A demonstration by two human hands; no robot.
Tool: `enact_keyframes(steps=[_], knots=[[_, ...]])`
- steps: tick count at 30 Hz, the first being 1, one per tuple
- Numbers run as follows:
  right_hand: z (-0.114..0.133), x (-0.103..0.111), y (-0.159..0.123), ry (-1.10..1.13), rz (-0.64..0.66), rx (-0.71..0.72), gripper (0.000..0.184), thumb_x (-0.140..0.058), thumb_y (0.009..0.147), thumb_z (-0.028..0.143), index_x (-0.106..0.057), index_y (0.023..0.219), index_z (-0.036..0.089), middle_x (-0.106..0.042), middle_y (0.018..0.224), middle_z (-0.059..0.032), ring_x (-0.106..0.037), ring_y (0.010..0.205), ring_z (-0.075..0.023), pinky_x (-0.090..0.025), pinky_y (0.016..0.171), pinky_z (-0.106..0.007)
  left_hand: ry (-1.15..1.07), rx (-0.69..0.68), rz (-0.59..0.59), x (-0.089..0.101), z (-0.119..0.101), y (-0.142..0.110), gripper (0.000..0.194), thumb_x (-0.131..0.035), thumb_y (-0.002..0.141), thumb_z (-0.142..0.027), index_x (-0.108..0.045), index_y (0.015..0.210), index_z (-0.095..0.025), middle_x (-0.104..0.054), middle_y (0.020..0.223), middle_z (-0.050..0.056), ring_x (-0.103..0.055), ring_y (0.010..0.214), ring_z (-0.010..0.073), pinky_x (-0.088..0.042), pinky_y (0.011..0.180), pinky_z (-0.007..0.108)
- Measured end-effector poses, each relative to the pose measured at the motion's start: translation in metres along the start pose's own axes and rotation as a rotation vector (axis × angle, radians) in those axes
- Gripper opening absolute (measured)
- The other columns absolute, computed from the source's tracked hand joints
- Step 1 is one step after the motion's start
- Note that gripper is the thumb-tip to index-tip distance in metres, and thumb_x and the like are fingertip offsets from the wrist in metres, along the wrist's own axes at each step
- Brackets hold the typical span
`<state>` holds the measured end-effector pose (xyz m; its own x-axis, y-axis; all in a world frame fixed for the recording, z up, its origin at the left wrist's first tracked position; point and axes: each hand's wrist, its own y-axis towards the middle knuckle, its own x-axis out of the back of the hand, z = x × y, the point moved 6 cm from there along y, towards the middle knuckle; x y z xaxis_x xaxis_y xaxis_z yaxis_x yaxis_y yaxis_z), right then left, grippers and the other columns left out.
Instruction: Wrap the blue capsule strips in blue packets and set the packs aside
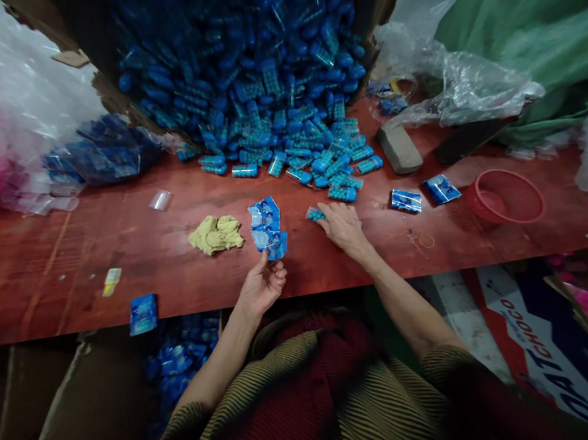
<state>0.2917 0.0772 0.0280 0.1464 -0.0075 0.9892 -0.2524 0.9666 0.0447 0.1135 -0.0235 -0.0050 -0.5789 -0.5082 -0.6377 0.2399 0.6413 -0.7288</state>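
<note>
My left hand (263, 285) is closed near the table's front edge, its thumb on the lower edge of a blue printed packet (271, 242). Another blue printed piece (264, 214) adjoins it above; I cannot tell whether the two are joined. My right hand (343, 227) reaches over the tabletop, its fingers closed on a small clear tube of blue beads (315, 214), partly hidden by the fingers. Just beyond it lie many similar blue-capped tubes (342, 194), spilling from a large heap (246, 90) at the back. A crumpled yellowish cloth (216, 235) rests left of the packets.
Two blue packs (406, 201) (441, 189) and a red basket (506, 197) stand at right, near a grey block (399, 148). Another blue pack (143, 314) is at the front left edge. A bag of blue packs (103, 152) lies back left. Blue packets (182, 353) fill space below the table.
</note>
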Motion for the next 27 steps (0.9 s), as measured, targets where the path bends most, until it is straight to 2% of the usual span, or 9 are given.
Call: enact_keyframes(steps=[5, 10, 13, 15, 17, 21, 27], knots=[[0.016, -0.001, -0.007, 0.008, 0.033, 0.071, 0.04, -0.05, 0.089, 0.031, -0.05, 0.126, 0.017, -0.058, 0.11, -0.0156, -0.049, 0.098, -0.0299, -0.034, 0.078, -0.039, -0.004, -0.011, -0.037, 0.003, 0.0, 0.002, 0.027, -0.047, 0.089, -0.028, -0.056, 0.068, -0.015, -0.051, 0.056, 0.002, -0.044, 0.044, 0.0066, -0.035, 0.037, 0.014], [0.013, -0.001, -0.007, 0.075, 0.04, 0.048, 0.039, -0.051, 0.087, 0.027, -0.052, 0.124, 0.016, -0.059, 0.109, -0.0155, -0.05, 0.099, -0.0303, -0.037, 0.08, -0.041, -0.01, -0.015, -0.044, 0.003, 0.001, 0.002, 0.026, -0.049, 0.088, -0.03, -0.054, 0.067, -0.015, -0.05, 0.055, 0.001, -0.043, 0.043, 0.0065, -0.034, 0.036, 0.014], [0.013, 0.007, -0.008, 0.341, 0.033, 0.08, 0.039, -0.055, 0.085, 0.028, -0.054, 0.123, 0.018, -0.06, 0.108, -0.0116, -0.052, 0.099, -0.0262, -0.04, 0.083, -0.04, -0.014, -0.021, -0.06, 0.002, 0.002, 0.0, 0.029, -0.048, 0.089, -0.032, -0.053, 0.066, -0.015, -0.05, 0.054, 0.001, -0.043, 0.042, 0.0065, -0.034, 0.036, 0.014], [0.022, 0.019, -0.013, 0.562, 0.04, 0.173, 0.04, -0.057, 0.084, 0.03, -0.055, 0.122, 0.019, -0.062, 0.106, -0.0083, -0.055, 0.096, -0.0219, -0.042, 0.084, -0.037, -0.005, -0.028, -0.081, 0.002, 0.002, -0.001, 0.031, -0.047, 0.089, -0.034, -0.053, 0.065, -0.015, -0.052, 0.053, 0.001, -0.044, 0.042, 0.0068, -0.036, 0.036, 0.014], [0.034, 0.032, -0.022, 0.692, 0.053, 0.28, 0.039, -0.059, 0.084, 0.032, -0.056, 0.122, 0.022, -0.063, 0.103, -0.0062, -0.056, 0.093, -0.0195, -0.043, 0.085, -0.036, 0.006, -0.035, -0.094, 0.002, 0.003, 0.0, 0.03, -0.048, 0.089, -0.034, -0.054, 0.067, -0.015, -0.053, 0.053, 0.002, -0.046, 0.042, 0.0074, -0.037, 0.036, 0.015], [0.053, 0.048, -0.038, 0.696, 0.059, 0.387, 0.039, -0.059, 0.085, 0.033, -0.056, 0.122, 0.024, -0.061, 0.102, -0.0061, -0.054, 0.094, -0.0195, -0.044, 0.086, -0.037, 0.017, -0.046, -0.101, 0.001, 0.004, 0.001, 0.028, -0.048, 0.089, -0.034, -0.054, 0.069, -0.015, -0.054, 0.053, 0.001, -0.048, 0.043, 0.008, -0.039, 0.038, 0.016], [0.058, 0.054, -0.043, 0.595, -0.013, 0.372, 0.037, -0.057, 0.086, 0.035, -0.056, 0.122, 0.026, -0.057, 0.095, -0.0063, -0.051, 0.09, -0.0212, -0.045, 0.083, -0.038, 0.024, -0.069, -0.128, 0.0, 0.003, -0.002, 0.027, -0.048, 0.089, -0.033, -0.053, 0.07, -0.016, -0.054, 0.052, 0.0, -0.048, 0.041, 0.0077, -0.038, 0.036, 0.015]])
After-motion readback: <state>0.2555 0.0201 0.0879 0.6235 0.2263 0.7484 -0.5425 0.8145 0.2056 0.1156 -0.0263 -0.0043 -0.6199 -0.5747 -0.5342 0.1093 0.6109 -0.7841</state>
